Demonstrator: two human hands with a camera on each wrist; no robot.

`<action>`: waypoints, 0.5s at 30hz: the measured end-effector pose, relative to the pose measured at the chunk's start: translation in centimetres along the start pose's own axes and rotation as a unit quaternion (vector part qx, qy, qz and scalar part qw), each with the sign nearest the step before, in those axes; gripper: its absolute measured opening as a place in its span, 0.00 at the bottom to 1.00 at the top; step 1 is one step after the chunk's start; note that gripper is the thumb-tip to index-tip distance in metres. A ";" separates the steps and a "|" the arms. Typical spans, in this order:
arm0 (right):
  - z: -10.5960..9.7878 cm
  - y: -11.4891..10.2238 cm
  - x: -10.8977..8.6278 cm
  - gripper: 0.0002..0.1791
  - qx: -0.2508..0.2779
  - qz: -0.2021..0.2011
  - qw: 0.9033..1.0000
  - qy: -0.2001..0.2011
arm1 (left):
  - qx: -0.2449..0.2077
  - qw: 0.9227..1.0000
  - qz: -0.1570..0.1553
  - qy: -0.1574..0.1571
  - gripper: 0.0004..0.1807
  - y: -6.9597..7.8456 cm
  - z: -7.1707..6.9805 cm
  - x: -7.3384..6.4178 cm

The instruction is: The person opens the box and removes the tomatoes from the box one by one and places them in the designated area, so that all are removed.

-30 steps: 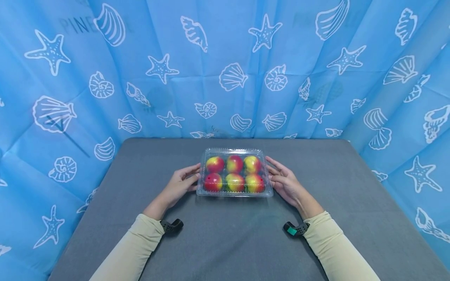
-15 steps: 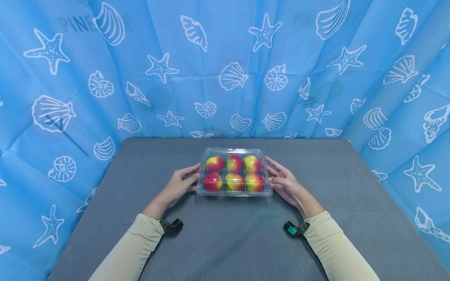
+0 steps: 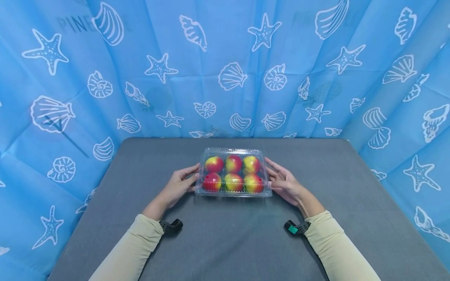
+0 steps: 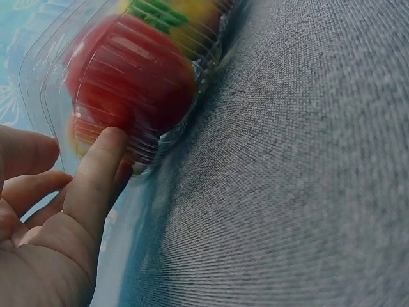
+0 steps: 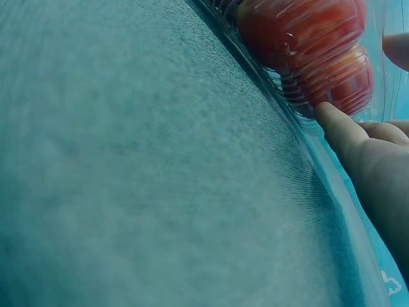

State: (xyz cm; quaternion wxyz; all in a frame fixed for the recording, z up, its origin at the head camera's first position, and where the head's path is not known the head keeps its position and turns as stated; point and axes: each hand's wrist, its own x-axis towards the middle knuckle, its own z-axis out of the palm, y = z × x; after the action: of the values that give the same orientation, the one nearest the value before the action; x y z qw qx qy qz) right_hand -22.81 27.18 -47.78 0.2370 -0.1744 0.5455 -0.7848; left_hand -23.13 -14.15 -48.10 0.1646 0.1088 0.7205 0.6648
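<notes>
A clear plastic clamshell box [image 3: 233, 194] lies near the middle of the table, its lid down over several red and yellow apples [image 3: 233, 182]. Its left side is touched by my left hand [image 3: 177, 187], the thumb and fingers stretched out along the wall. At the opposite side, my right hand [image 3: 288, 188] touches the box in the same way. In the left wrist view one left fingertip [image 4: 110, 137] presses the ribbed wall beside a red apple [image 4: 131, 70]. The right wrist view has a right fingertip [image 5: 326, 110] against the lower wall. Some fingertips are hidden behind the box.
A grey cloth covers the table [image 3: 225, 242]. Behind it and along both sides hangs a blue curtain [image 3: 225, 47] with white shells and starfish. Black bands with small mounts, one at the left wrist [image 3: 171, 226] and one at the right wrist [image 3: 296, 227], sit below the sleeves' cuffs.
The box and both hands stay almost where they were. My right thumb has slid slightly toward the front of the box's side.
</notes>
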 end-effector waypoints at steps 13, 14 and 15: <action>-0.9 0.4 0.0 0.55 -0.051 -0.013 0.997 -0.054 | 0.011 1.000 0.004 0.005 0.29 0.2 0.0 -0.2; -0.9 0.5 0.0 0.55 -0.052 -0.015 0.997 -0.059 | 0.012 1.000 0.006 0.005 0.29 0.2 0.0 -0.2; -1.0 0.5 0.1 0.55 -0.054 -0.016 0.997 -0.060 | 0.012 1.000 0.007 0.005 0.29 0.2 0.0 -0.2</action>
State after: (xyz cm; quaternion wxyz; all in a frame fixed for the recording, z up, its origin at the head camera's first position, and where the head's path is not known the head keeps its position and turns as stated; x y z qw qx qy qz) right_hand -23.28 27.76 -48.58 0.2475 -0.2424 0.5690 -0.7458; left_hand -23.00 -14.24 -47.86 0.1547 0.1128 0.7287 0.6575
